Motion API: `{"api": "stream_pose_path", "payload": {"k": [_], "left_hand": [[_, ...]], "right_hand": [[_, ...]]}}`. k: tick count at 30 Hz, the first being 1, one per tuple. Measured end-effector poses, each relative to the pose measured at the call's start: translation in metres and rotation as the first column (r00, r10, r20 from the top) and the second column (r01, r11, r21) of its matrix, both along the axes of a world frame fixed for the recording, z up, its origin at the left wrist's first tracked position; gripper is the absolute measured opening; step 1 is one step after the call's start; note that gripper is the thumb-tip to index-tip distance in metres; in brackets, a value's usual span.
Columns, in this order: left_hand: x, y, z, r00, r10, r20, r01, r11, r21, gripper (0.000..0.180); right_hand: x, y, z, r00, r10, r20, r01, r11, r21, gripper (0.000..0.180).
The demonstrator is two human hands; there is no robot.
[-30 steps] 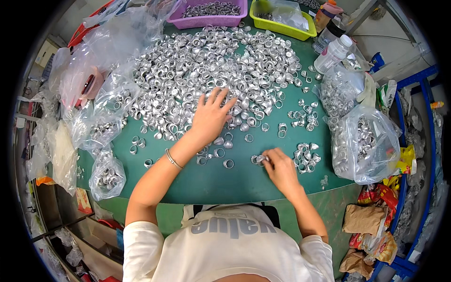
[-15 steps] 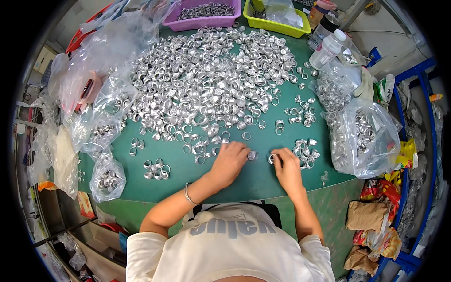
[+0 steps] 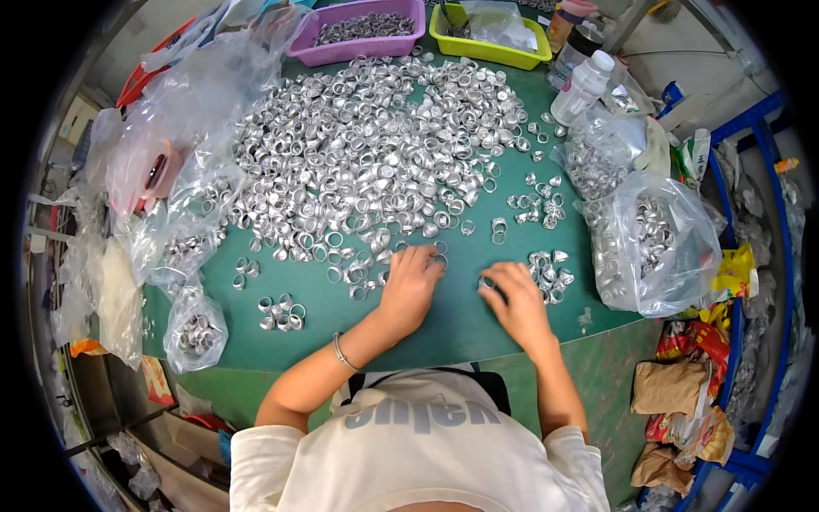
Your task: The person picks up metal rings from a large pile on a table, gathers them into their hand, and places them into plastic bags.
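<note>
**Bench stock: silver metal rings, loose and bagged**

Left hand (image 3: 411, 286): laid palm down on the green bench (image 3: 444, 328), fingers (image 3: 429, 257) spread narrowly over a few loose rings at the near edge of the large ring heap (image 3: 367, 145); whether any ring is gripped cannot be told. A thin bracelet (image 3: 340, 352) is worn at the wrist.

Right hand (image 3: 516, 299): laid just beside the left, fingers curled narrow, a single ring (image 3: 486, 282) pinched at the fingertips.

Small ring cluster (image 3: 548, 271): placed just right of the right hand.

Second small cluster (image 3: 280, 311): set well left of the left hand.

Clear bag of rings (image 3: 657, 243): stood at the right bench edge, partly filled.

Small clear bag (image 3: 196, 328): rested at the near left bench corner, with rings inside.

Purple tray (image 3: 363, 26) and yellow-green tray (image 3: 490, 30): placed side by side at the far edge; rings are seen in the purple one.

White plastic bottle (image 3: 583, 87): stood upright, right of the heap.
</note>
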State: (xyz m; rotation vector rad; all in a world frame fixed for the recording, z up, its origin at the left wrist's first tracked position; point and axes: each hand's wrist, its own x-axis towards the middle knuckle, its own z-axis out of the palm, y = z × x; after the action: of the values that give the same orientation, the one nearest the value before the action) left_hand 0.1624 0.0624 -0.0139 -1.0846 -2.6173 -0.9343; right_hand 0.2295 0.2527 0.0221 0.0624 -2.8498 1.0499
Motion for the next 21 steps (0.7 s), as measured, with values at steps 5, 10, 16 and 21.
{"api": "stream_pose_path", "payload": {"k": [5,10,16,21], "left_hand": [[0.015,0.033,0.005,0.993,-0.112,0.042,0.108,0.990,0.086,0.018],[0.029,0.070,-0.016,0.968,-0.176,0.177,0.183,0.983,-0.024,0.027],[-0.015,0.055,0.020,0.990,-0.084,0.113,0.082,0.996,0.019,0.050],[-0.133,0.061,0.026,0.981,0.117,-0.152,-0.148,0.967,-0.207,0.057]], "right_hand": [[0.001,0.008,-0.013,0.989,0.088,-0.117,-0.044,0.942,0.334,0.017],[0.000,0.027,-0.002,0.997,-0.027,-0.077,0.051,0.942,0.331,0.017],[-0.037,0.056,0.015,0.994,-0.074,-0.082,0.079,0.995,0.058,0.024],[-0.170,0.071,-0.015,0.959,-0.224,-0.175,0.183,0.957,-0.226,0.048]]}}
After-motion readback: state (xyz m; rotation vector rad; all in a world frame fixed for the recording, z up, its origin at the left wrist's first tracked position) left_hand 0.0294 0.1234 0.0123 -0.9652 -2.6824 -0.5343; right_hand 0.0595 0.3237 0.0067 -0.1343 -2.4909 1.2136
